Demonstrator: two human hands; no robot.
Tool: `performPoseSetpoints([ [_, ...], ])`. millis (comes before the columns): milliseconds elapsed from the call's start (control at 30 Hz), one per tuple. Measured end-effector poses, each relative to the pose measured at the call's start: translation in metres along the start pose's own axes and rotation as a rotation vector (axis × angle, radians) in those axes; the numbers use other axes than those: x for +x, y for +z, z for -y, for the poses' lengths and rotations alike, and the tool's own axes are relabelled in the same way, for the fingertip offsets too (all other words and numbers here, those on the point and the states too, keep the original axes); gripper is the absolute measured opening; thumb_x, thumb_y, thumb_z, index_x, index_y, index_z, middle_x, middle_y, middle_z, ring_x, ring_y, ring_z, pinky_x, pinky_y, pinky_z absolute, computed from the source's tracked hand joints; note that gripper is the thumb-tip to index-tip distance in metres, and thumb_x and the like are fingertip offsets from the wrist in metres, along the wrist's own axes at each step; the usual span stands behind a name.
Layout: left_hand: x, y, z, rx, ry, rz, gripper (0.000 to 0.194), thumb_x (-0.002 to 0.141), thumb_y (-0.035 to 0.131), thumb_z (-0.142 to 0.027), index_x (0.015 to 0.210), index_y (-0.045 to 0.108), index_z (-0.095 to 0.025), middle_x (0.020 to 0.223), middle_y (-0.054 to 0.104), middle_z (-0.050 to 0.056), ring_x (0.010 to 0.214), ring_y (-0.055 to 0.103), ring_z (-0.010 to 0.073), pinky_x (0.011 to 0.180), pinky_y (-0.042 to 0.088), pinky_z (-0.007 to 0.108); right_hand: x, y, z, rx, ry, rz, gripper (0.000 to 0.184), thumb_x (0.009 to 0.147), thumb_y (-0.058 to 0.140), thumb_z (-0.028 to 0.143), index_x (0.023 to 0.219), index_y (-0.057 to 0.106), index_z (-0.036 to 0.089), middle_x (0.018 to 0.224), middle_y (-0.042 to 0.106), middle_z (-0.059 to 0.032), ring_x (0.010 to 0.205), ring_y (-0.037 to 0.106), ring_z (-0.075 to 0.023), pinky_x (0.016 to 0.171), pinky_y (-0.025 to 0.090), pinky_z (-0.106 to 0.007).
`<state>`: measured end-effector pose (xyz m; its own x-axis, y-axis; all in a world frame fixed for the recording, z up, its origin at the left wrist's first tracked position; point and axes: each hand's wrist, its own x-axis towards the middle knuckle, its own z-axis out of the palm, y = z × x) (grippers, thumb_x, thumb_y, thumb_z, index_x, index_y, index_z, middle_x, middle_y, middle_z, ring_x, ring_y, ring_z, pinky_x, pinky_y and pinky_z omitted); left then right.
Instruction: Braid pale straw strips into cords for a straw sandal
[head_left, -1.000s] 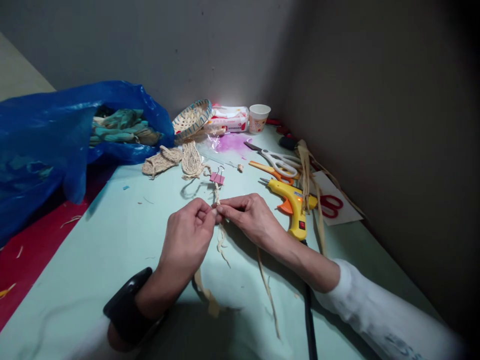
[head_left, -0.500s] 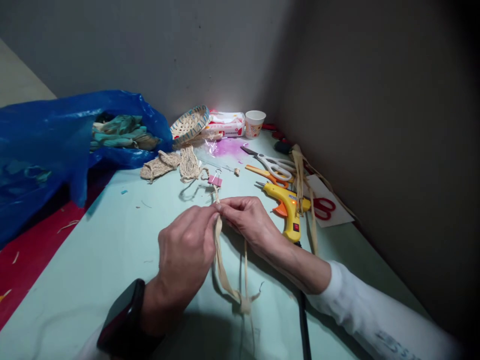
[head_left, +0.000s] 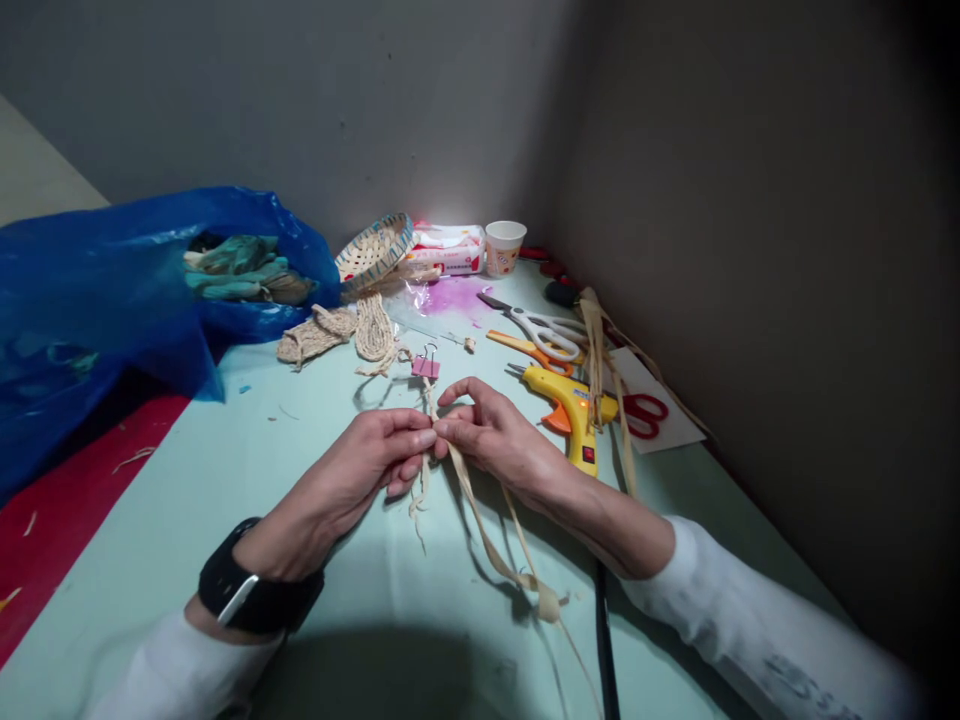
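Observation:
A thin braid of pale plant-fibre strips [head_left: 429, 397] runs toward me from a pink binder clip [head_left: 425, 367]. My left hand [head_left: 367, 455] pinches the near end of the braid between thumb and fingers. Against it, my right hand [head_left: 499, 435] grips the strips with thumb and fingertips, its index finger raised and bent. A short frayed strand [head_left: 421, 500] hangs below the left fingertips. From under the right hand a long flat strip [head_left: 480, 515] curves to a knotted bundle [head_left: 548, 604] on the table. The exact crossing of strips is hidden by my fingers.
Right of my hands lie a yellow glue gun [head_left: 570, 400], white-handled scissors [head_left: 544, 330], orange scissors [head_left: 531, 350] and red-handled scissors [head_left: 646, 415]. Braided coils [head_left: 375, 335], a woven basket [head_left: 375, 255], a paper cup [head_left: 505, 250] and a blue bag [head_left: 97, 290] stand behind.
My left hand has turned and lowered, so its fingers now show. The knotted bundle has swung right with the long strip, and a short frayed strand now shows under the left hand.

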<state>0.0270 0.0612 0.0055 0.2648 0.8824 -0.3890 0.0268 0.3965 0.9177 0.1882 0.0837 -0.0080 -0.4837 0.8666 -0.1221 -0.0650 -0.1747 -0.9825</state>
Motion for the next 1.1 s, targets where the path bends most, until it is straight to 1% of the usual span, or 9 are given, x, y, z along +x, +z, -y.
performPoseSetpoints([
  [67,-0.001,-0.001,-0.001,0.142,0.027,-0.058,0.012,0.079,0.062,-0.026,0.077,0.065,-0.015,0.058,0.053,-0.003,0.041,0.031,0.0047,0.04,0.022,0.021,0.0,-0.002,0.0,0.017,0.024,0.028,0.028,0.078,0.062,0.027,0.097,0.044,0.021,0.061,0.058,0.006,0.045,0.032,-0.0061,0.044,0.023,-0.019],
  [133,-0.004,0.0,-0.003,0.365,0.125,-0.154,0.014,0.079,0.06,-0.025,0.072,0.068,-0.016,0.056,0.054,-0.002,0.047,0.04,0.0084,0.047,0.03,0.023,0.001,-0.003,0.002,0.024,0.042,0.048,0.029,0.077,0.064,0.03,0.095,0.042,0.021,0.06,0.057,0.0064,0.045,0.03,-0.0059,0.044,0.021,-0.019],
  [267,-0.008,0.004,-0.005,0.705,0.399,-0.31,0.017,0.08,0.056,-0.02,0.068,0.069,-0.019,0.081,0.064,0.003,0.08,0.055,0.0168,0.075,0.039,0.029,0.0,-0.003,0.007,0.011,0.08,0.051,0.03,0.076,0.065,0.033,0.091,0.042,0.02,0.06,0.055,0.0066,0.046,0.03,-0.0062,0.043,0.019,-0.019],
  [333,-0.009,0.007,-0.001,0.693,0.375,-0.269,0.02,0.084,0.05,-0.022,0.071,0.065,-0.02,0.075,0.061,0.001,0.07,0.053,0.0148,0.066,0.039,0.028,0.001,-0.004,0.008,0.004,0.09,0.062,0.03,0.076,0.065,0.033,0.09,0.042,0.02,0.061,0.055,0.0064,0.048,0.031,-0.0065,0.044,0.02,-0.02],
  [433,-0.008,0.011,0.005,0.447,0.201,-0.2,0.02,0.087,0.047,-0.028,0.071,0.054,-0.02,0.059,0.05,-0.004,0.051,0.042,0.0104,0.048,0.031,0.023,0.002,-0.006,0.007,0.013,0.078,0.082,0.029,0.076,0.064,0.033,0.09,0.043,0.02,0.063,0.055,0.0056,0.05,0.035,-0.0071,0.046,0.021,-0.021],
  [600,-0.006,0.015,0.008,0.128,0.078,-0.12,0.023,0.085,0.053,-0.037,0.072,0.052,-0.019,0.053,0.03,-0.009,0.041,0.024,0.0061,0.039,0.018,0.02,0.004,-0.01,0.005,0.023,0.078,0.102,0.025,0.075,0.063,0.03,0.088,0.045,0.018,0.064,0.056,0.004,0.055,0.044,-0.0091,0.051,0.026,-0.022],
  [800,-0.007,0.015,0.003,0.28,0.157,-0.15,0.03,0.086,0.053,-0.043,0.071,0.058,-0.018,0.051,0.034,-0.007,0.042,0.03,0.007,0.041,0.021,0.022,0.001,-0.007,0.013,-0.03,0.069,0.105,0.01,0.081,0.055,0.022,0.084,0.047,0.016,0.064,0.053,0.0038,0.066,0.048,-0.0104,0.065,0.035,-0.024],
  [933,-0.008,0.015,-0.001,0.428,0.183,-0.18,0.027,0.087,0.048,-0.035,0.071,0.062,-0.018,0.05,0.035,-0.006,0.046,0.03,0.0093,0.043,0.022,0.023,0.002,-0.009,0.015,-0.085,0.136,0.14,0.007,0.085,0.049,0.023,0.084,0.046,0.017,0.065,0.051,0.0042,0.055,0.037,-0.0084,0.053,0.027,-0.022],
  [1100,-0.007,0.015,-0.003,0.459,0.176,-0.19,0.024,0.084,0.046,-0.026,0.066,0.06,-0.017,0.048,0.032,-0.007,0.044,0.027,0.009,0.043,0.02,0.023,0.0,-0.012,0.024,-0.443,0.055,0.184,0.008,0.088,0.044,0.021,0.092,0.049,0.017,0.07,0.056,0.0012,0.058,0.041,-0.0104,0.055,0.029,-0.023],
])
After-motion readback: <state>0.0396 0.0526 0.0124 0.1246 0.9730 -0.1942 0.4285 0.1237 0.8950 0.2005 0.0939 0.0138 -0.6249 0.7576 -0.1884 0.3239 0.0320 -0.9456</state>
